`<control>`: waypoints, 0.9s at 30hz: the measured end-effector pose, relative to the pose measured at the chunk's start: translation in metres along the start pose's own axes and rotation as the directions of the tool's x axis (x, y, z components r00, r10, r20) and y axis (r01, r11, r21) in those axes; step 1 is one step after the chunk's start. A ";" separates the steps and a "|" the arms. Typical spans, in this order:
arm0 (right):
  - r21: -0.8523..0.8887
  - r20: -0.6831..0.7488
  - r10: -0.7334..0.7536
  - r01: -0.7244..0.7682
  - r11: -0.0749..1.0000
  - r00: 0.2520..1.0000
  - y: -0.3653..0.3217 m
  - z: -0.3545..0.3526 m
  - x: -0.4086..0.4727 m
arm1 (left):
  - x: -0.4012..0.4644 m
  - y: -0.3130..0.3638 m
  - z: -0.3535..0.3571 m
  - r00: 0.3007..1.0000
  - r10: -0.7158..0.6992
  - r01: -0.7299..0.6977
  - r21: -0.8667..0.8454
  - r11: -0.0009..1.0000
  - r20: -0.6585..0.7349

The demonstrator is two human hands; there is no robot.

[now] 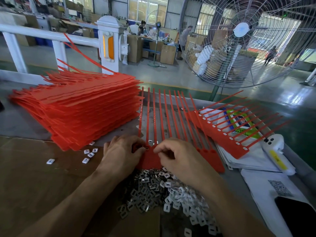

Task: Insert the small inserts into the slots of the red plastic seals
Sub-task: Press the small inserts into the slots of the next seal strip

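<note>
- Left hand [122,153] fingers curl down onto the head end of a red seal strip [150,159], pinching an insert [146,148] at a slot.
- Right hand [177,155] fingertips pinch the same strip beside it.
- Strip tails fan away across the table [20,120].
- Loose inserts pile [164,190] lies between the wrists.
- Stacked seals [82,108] sit left; another filled strip [227,134] right.

1. The strip of seals [171,117] under my hands is bright red.
2. Left of it, the stack of seals [80,108] is the same red.
3. Just below the strip, the heap of inserts [162,190] is silver-grey and white.
4. Right of the strip, a packet [242,122] shows lime green, blue and white.
5. Left of the heap, the cardboard [34,177] is plain brown.
</note>
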State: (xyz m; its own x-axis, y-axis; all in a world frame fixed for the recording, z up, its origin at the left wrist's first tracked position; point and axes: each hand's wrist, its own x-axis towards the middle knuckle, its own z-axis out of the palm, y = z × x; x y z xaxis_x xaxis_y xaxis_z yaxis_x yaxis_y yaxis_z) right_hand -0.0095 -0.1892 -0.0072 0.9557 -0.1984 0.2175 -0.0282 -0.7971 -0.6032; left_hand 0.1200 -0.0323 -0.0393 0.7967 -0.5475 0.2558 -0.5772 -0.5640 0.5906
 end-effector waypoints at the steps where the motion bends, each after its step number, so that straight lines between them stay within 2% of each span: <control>1: 0.012 -0.019 0.021 -0.021 1.000 1.000 0.001 -0.005 0.000 | 0.000 0.000 0.000 1.000 -0.002 0.002 -0.007 1.000 0.002; 6: 0.090 -0.183 0.192 -0.178 0.980 0.964 0.022 -0.041 -0.002 | -0.002 0.001 -0.002 1.000 -0.003 0.003 0.000 1.000 0.010; 9: 0.172 -0.302 0.293 -0.251 0.953 0.907 0.043 -0.062 -0.008 | -0.002 0.003 -0.003 1.000 -0.012 0.012 -0.003 1.000 0.004; 13: 0.198 -0.416 0.363 -0.307 0.931 0.833 0.071 -0.071 -0.021 | -0.002 0.004 -0.003 1.000 -0.013 0.013 0.004 1.000 0.013; 18: 0.178 -0.377 0.414 -0.374 0.910 0.829 0.087 -0.061 -0.023 | -0.001 0.004 -0.002 1.000 -0.012 0.012 0.013 1.000 0.018; 27: 0.092 -0.353 0.421 -0.417 0.904 0.836 0.091 -0.053 -0.022 | -0.003 0.003 -0.002 1.000 -0.013 0.013 -0.007 1.000 0.020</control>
State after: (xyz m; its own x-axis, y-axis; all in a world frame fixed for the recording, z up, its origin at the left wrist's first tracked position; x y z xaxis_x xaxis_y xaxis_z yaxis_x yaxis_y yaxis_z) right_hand -0.0485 -0.2881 -0.0264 0.6832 -0.7026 0.1989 -0.3966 -0.5858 -0.7067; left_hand 0.1167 -0.0311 -0.0365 0.8002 -0.5525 0.2331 -0.5658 -0.5668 0.5988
